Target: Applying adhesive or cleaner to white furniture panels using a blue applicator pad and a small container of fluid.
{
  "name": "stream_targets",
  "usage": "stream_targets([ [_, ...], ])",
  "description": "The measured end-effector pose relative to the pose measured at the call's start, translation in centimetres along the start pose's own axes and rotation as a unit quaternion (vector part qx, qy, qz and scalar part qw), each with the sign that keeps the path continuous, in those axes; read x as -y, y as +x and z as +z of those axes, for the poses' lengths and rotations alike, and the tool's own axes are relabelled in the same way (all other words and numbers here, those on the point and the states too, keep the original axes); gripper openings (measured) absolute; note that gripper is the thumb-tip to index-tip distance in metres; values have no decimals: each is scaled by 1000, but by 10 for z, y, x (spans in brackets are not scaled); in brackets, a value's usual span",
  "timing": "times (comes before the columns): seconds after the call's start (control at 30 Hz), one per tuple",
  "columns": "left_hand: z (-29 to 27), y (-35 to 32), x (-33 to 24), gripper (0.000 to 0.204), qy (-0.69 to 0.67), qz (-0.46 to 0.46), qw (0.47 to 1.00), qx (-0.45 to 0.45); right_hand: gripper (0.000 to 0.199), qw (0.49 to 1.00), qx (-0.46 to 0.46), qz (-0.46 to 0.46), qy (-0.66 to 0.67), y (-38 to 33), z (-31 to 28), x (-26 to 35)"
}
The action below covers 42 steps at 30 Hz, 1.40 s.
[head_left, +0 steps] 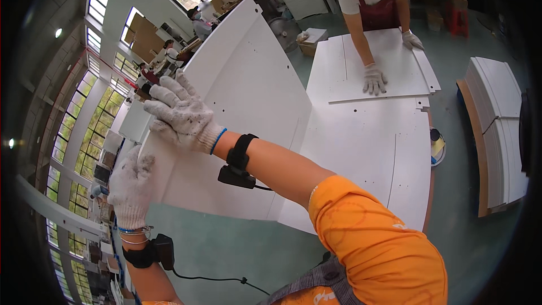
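Note:
A large white panel with small drilled holes stands tilted in front of me, at an angle to a flat white panel on the table. My right hand, in a soiled white knit glove, reaches across to the tilted panel's left edge, fingers spread and stretched out. Lower at the left, my left hand, gloved too, grips that panel's near edge, with its fingers partly hidden. Across the table, a co-worker in a red apron leans with gloved hands on a smaller white board over the flat panel.
At the right a stack of white panels is tied together beside brown board. A round container sits by the table's right edge. Behind the tilted panel are a fan, a box and other people at work benches.

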State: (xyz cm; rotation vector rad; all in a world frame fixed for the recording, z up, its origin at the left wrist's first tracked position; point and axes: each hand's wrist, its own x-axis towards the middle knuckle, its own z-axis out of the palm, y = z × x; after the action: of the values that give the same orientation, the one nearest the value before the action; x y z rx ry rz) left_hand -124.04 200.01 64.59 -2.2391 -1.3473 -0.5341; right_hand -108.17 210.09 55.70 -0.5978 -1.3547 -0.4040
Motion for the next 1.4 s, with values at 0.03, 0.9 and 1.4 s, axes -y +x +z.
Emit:
stream_targets([
  [0.03,-3,0,-1,40,-21,-14,1000,19,43,999,19,31,-1,0,-5,-4],
  [0.9,15,14,25,44,9,-89,996,30,86,502,145,847,103,-422,-11,8],
  [1.4,22,14,40,44,-115,-103,987,55,39,267,241,832,422,-422,-73,73],
])
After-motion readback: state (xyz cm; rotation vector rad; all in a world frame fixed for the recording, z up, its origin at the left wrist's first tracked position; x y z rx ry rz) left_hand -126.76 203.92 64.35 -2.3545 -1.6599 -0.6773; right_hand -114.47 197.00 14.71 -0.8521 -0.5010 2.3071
